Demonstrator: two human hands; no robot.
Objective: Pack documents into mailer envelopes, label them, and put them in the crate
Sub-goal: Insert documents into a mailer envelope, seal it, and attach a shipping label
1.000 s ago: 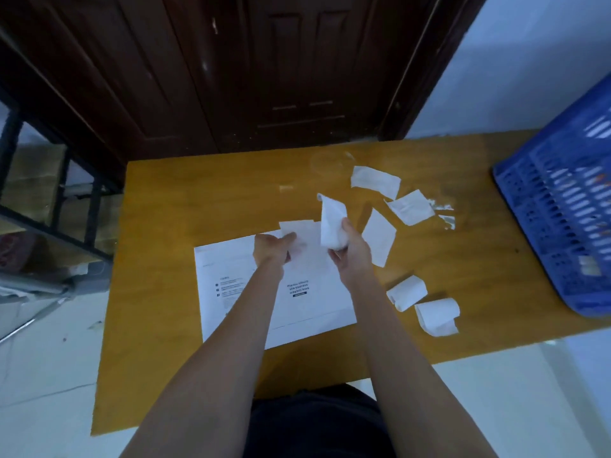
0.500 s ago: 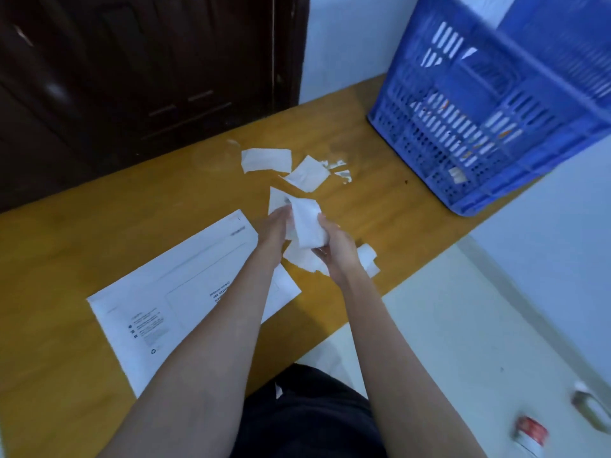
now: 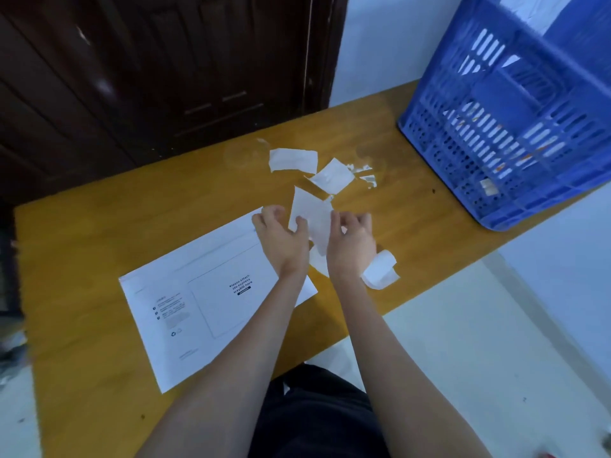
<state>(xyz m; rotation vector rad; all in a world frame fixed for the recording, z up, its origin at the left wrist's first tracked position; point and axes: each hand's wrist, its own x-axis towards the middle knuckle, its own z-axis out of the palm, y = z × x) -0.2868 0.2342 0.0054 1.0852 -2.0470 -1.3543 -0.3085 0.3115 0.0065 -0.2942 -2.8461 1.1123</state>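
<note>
A white mailer envelope (image 3: 205, 302) lies flat on the yellow table (image 3: 99, 246), printed side up. Just past its far right corner my left hand (image 3: 281, 236) and my right hand (image 3: 352, 241) both pinch one white label sheet (image 3: 312, 216) held between them above the table. A curled white paper roll (image 3: 380, 271) lies right of my right wrist. A blue slotted crate (image 3: 515, 127) stands at the table's far right with white papers inside.
Several loose white paper pieces (image 3: 292, 159) lie on the table beyond my hands, with small torn scraps (image 3: 367, 175) beside them. A dark wooden door (image 3: 165, 71) stands behind the table. Pale floor shows to the right and below the table's front edge.
The view has swung right, bringing the crate closer. My hands carried the label sheet off the envelope to its right corner, and the sheet is now spread flatter between them.
</note>
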